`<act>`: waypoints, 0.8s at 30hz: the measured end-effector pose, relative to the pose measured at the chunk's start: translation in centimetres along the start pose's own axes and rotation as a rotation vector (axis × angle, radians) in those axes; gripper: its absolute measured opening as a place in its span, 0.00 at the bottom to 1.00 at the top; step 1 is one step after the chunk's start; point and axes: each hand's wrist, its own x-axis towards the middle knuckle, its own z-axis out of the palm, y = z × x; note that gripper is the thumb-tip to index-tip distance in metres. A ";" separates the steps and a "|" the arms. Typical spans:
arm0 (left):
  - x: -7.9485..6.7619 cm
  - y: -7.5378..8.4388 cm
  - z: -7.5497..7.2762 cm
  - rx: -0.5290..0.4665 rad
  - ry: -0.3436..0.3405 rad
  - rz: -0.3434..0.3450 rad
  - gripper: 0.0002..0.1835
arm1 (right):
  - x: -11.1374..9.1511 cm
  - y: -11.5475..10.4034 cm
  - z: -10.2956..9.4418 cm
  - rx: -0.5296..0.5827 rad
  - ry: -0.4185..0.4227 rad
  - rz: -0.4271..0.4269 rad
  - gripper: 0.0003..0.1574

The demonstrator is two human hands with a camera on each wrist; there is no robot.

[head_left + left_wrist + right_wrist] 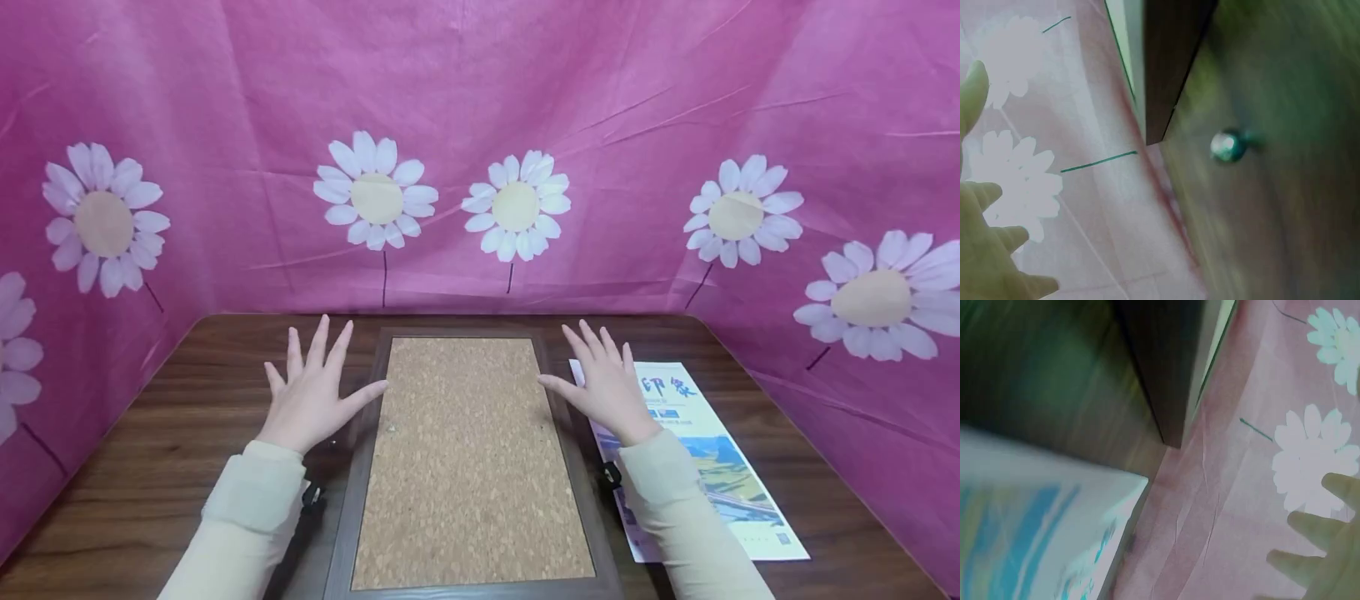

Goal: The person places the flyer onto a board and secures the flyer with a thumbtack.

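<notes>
A dark frame [349, 525] on the table [142, 483] holds a cork panel [472, 467]. The left hand [311, 400] hovers at the panel's ten o'clock, the right hand [609, 393] at two, fingers of both spread; a magazine [723, 467] lies at three o'clock.

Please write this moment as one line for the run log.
left hand: fingers spread, holds nothing | right hand: fingers spread, holds nothing | framed cork board: between hands | booklet: on table, right of board
</notes>
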 end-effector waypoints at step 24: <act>-0.8 -0.6 -0.5 -0.295 -0.236 -0.013 0.51 | -2.7 4.8 -4.3 0.322 0.113 0.067 0.36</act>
